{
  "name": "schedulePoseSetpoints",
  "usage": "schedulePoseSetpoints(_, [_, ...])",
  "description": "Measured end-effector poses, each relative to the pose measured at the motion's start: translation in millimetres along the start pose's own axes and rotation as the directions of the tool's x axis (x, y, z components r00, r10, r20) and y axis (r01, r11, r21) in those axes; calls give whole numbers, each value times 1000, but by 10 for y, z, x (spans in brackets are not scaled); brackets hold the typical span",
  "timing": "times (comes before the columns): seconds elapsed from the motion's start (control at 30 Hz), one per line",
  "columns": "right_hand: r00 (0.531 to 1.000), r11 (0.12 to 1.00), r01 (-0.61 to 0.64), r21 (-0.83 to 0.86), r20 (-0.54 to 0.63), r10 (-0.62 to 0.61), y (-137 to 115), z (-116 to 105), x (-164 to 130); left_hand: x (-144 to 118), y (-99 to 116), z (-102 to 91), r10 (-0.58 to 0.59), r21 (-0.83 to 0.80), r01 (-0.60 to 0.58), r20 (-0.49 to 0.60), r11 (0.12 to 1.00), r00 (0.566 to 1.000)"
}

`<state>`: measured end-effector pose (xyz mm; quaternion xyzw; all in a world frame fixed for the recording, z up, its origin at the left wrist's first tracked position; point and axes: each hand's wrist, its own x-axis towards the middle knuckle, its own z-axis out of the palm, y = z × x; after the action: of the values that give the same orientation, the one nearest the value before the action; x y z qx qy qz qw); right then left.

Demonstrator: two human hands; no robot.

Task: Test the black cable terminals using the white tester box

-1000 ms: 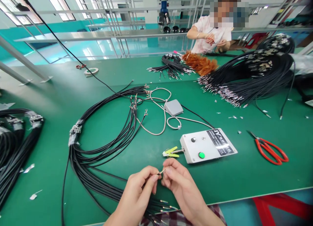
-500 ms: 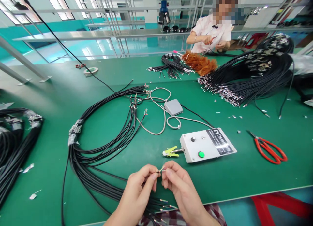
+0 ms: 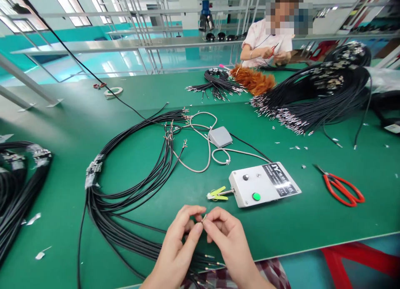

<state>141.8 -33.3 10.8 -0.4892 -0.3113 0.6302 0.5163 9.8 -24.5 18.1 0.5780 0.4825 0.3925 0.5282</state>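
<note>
Since the earlier frame, drawn closer together: left hand [image 3: 179, 243] and right hand [image 3: 226, 239], fingers now meeting, pinched shut on the wire tip [image 3: 203, 217]. Tip short, long axis tilted up and right, toward the yellow clip [image 3: 218, 193] (on the white tester box [image 3: 264, 184]). Held just above the tabletop [image 3: 312, 226], near its front edge; black cable loop [image 3: 125, 197] left, bare green surface right.
</note>
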Motion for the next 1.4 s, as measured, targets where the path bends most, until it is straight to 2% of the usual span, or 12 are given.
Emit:
schedulePoseSetpoints(0.1, [999,998,46,-30,12,-46,-8,-11,-12,30,29,69,55,-33,-56,-26,998,998])
schedulePoseSetpoints(0.27, [991,986,133,-97,47,-129,-5,-42,-15,52,7,136,-34,-232,-3,-155,973,987])
schedulePoseSetpoints(0.43, [963,900,266,-345,62,-261,24,-142,-27,13,-27,101,177,116,-160,-164,980,970])
schedulePoseSetpoints(0.5, [950,836,308,-454,102,-295,10,-214,-47,12,-30,85,184,183,-152,-178,971,967])
schedulePoseSetpoints(0.6, [890,639,435,-635,193,-414,-64,-315,-75,41,-16,60,19,112,4,-203,994,979])
schedulePoseSetpoints(0.7, [774,252,542,-802,359,-521,-170,-326,-67,78,5,36,-80,47,89,-171,995,982])
schedulePoseSetpoints(0.77, [743,33,556,-831,478,-469,-231,-281,-33,93,9,25,-84,39,89,-117,995,990])
schedulePoseSetpoints(0.87, [709,-162,602,-782,617,-342,-296,-234,36,96,1,14,-12,129,14,-17,992,1000])
schedulePoseSetpoints(1.03, [645,-248,656,-713,700,-307,-434,-365,132,110,-1,-1,242,344,-249,65,905,968])
schedulePoseSetpoints(1.17, [656,-328,531,-781,624,-424,-541,-455,282,222,3,-8,160,320,-150,-8,935,987])
schedulePoseSetpoints(1.3, [727,-442,428,-788,591,-350,-544,-466,456,382,-2,1,73,233,-56,-66,971,995])
schedulePoseSetpoints(1.4, [738,-455,447,-770,605,-299,-545,-482,526,484,-17,14,52,204,-37,-70,978,996])
